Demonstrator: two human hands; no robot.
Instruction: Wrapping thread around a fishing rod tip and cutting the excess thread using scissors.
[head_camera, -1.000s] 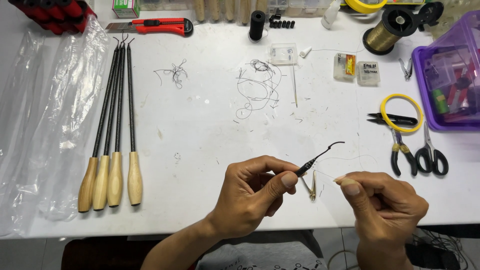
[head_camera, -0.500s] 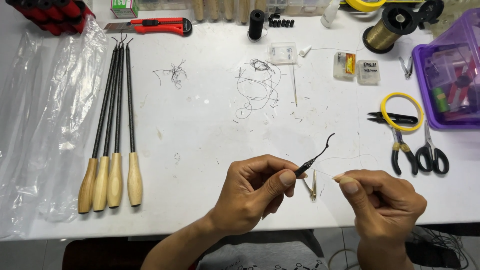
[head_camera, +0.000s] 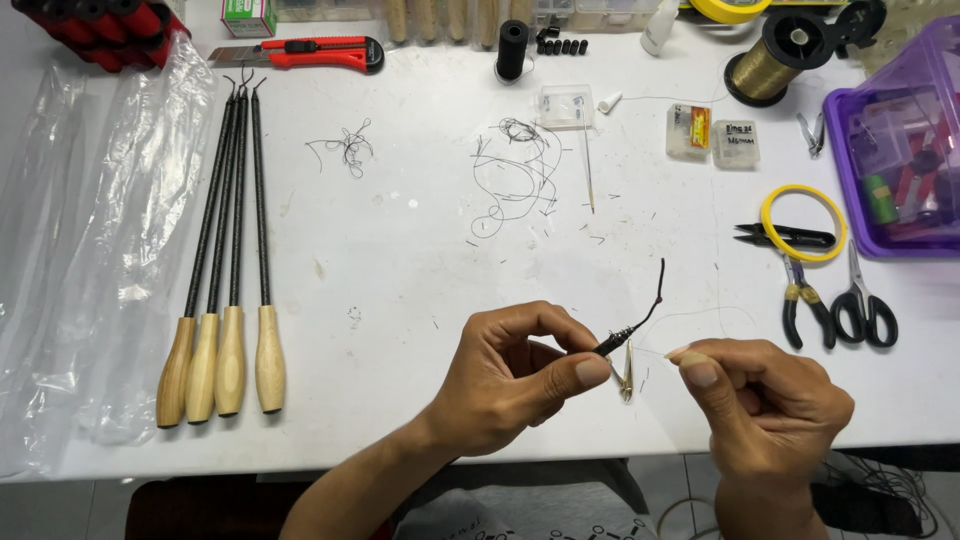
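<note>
1. I see the left hand (head_camera: 520, 375) at lower centre, thumb and forefinger pinched shut on a thin black wire (head_camera: 640, 318) that curls up to the right.
2. Right hand (head_camera: 765, 405) at lower right, fingers curled tight, tips pinching a fine pale thread (head_camera: 700, 315). Small metal clip (head_camera: 626, 370) sits between the hands.
3. Both hands hang over the table's near edge (head_camera: 400, 455); the open white patch is mid-frame, above the hands.
4. Left: four wooden-handled rods (head_camera: 235, 300) beside clear plastic sheeting (head_camera: 90, 250).
5. Right: pliers (head_camera: 805, 300), scissors (head_camera: 862, 300), yellow ring (head_camera: 803, 222), purple bin (head_camera: 850, 180) at the frame edge.
6. Top: red box cutter (head_camera: 310, 53), gold wire spool (head_camera: 768, 65), two small labelled clear boxes (head_camera: 712, 135), one orange inside, one white.
</note>
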